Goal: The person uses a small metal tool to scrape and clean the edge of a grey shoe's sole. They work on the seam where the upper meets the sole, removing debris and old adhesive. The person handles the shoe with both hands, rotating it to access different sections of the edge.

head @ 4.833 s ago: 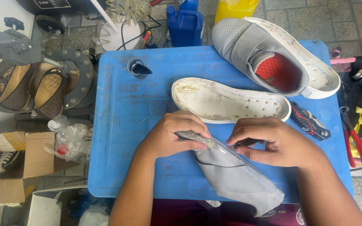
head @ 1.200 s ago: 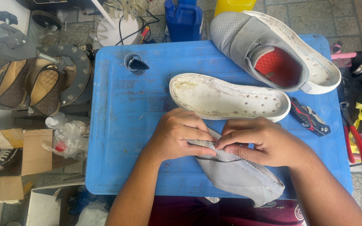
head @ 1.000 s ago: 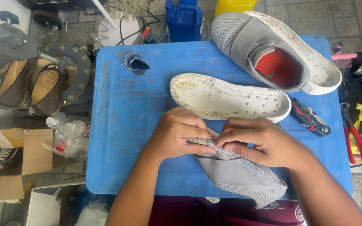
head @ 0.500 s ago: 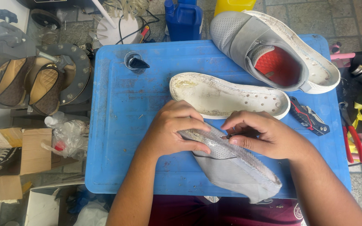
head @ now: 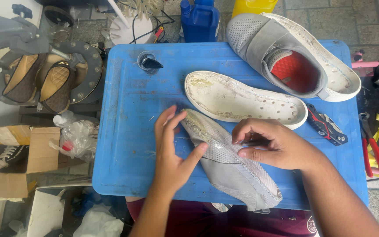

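A grey mesh shoe upper without its sole lies on the blue plastic table, toe toward the far left. My left hand rests against its left side with fingers spread and the thumb on the mesh. My right hand pinches the upper's far edge with fingertips curled together. Just beyond them lies the detached white sole, inner face up and stained with old glue.
A complete grey shoe with red lining lies at the table's far right. A small glass jar stands far left, a folding knife and red pliers at the right. A blue jug, shoe machine and boxes surround the table.
My left hand has let go of the upper and opened flat beside it. The upper has turned so its glued rim faces up, and my right hand keeps pinching the far edge.
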